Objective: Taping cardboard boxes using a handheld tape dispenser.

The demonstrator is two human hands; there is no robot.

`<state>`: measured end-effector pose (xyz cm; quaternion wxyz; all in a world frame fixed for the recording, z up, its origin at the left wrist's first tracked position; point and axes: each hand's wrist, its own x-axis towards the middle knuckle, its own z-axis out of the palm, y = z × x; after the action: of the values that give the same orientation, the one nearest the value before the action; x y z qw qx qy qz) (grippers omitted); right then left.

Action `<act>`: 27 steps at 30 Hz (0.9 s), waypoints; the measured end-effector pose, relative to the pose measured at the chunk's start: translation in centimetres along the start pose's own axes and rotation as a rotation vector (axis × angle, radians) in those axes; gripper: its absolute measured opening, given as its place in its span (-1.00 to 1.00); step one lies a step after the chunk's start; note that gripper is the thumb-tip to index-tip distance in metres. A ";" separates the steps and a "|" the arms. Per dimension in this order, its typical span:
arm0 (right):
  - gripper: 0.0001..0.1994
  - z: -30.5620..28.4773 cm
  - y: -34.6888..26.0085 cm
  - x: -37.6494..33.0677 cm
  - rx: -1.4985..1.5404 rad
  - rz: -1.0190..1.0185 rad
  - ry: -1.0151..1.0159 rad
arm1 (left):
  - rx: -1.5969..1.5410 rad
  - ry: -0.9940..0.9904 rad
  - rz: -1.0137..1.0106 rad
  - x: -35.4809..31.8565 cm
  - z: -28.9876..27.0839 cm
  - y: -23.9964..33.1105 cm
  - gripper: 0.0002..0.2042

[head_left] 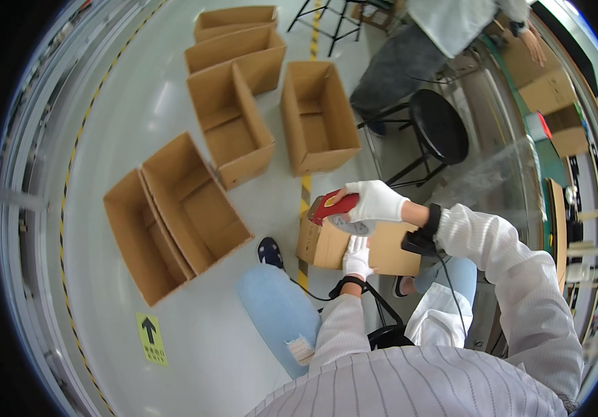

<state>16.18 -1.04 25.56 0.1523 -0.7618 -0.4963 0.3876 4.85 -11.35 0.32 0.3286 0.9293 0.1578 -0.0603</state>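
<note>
A closed cardboard box (397, 251) lies in front of me between my knees. My right hand (377, 201), in a white glove with bare fingertips, is wrapped round a red tape dispenser (335, 206). The dispenser, with a roll of tape in it, is held at the far left part of the box top. My left hand (358, 258), gloved the same way, rests on the box just below the dispenser, fingers stretched out and thumb apart. Whether tape is stuck along the box seam I cannot tell.
Several open cardboard boxes, one of them a tall box (318, 118), stand on the floor ahead and left. A black stool (438, 125) is at the right, by a workbench with a green mat (556, 177). Another person (417, 62) is beyond it. Cables hang from my wrists.
</note>
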 end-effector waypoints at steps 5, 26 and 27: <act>-0.62 5.8 1.1 7.0 -0.180 0.004 -0.216 | 0.247 0.048 -0.006 0.5 0.5 0.8 0.07; -0.62 11.5 -0.1 11.7 -0.522 0.086 -0.468 | 1.035 0.098 -0.079 5.1 14.6 2.7 -0.03; -0.62 11.0 0.3 11.6 -0.519 0.126 -0.461 | 0.927 0.020 -0.002 5.3 13.6 3.2 -0.02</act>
<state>10.57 7.32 13.06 -0.1866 -0.6967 -0.5514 0.4192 10.78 -20.97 -9.47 -0.1231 0.9785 0.1186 -0.1157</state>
